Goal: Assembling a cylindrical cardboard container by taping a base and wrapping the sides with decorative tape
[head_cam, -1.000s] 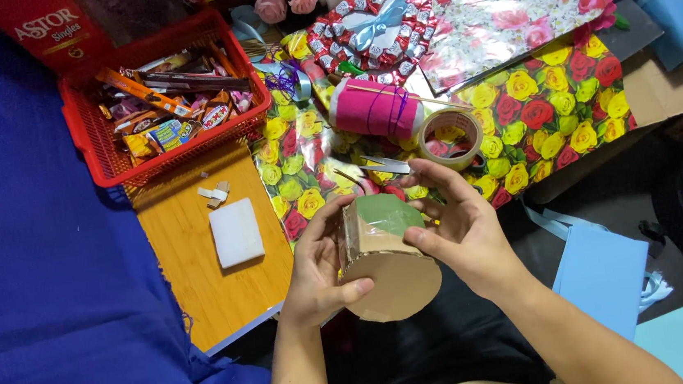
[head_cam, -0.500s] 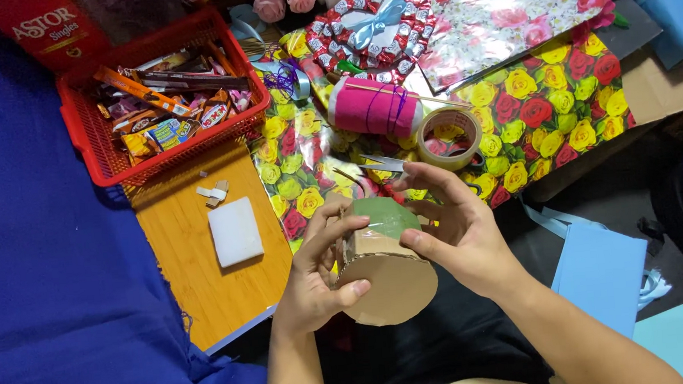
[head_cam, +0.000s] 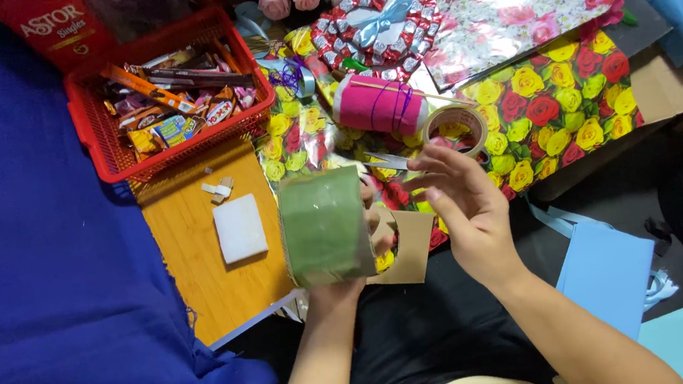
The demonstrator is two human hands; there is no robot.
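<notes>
My left hand [head_cam: 362, 244] holds up a green block [head_cam: 324, 226], its broad green face turned toward the camera; the hand is mostly hidden behind it. A brown cardboard piece [head_cam: 409, 245] lies just to its right, partly under my hands. My right hand [head_cam: 466, 206] hovers beside the block with fingers spread and holds nothing. Right behind the right hand lie a roll of clear tape [head_cam: 455, 127] and scissors [head_cam: 384, 160] on flowered wrapping paper [head_cam: 565, 106].
A red basket [head_cam: 107, 151] of wrapped snacks stands at the back left. A white foam pad [head_cam: 239, 228] lies on the wooden board [head_cam: 201, 286]. A pink thread spool [head_cam: 377, 103], a heart-shaped bouquet [head_cam: 372, 29], blue cloth [head_cam: 45, 284] at left and blue paper [head_cam: 608, 276] at right surround me.
The left hand has lifted and turned the green block up toward the camera. The right hand has let go of it and opened. The cardboard piece now lies lower, beside the block.
</notes>
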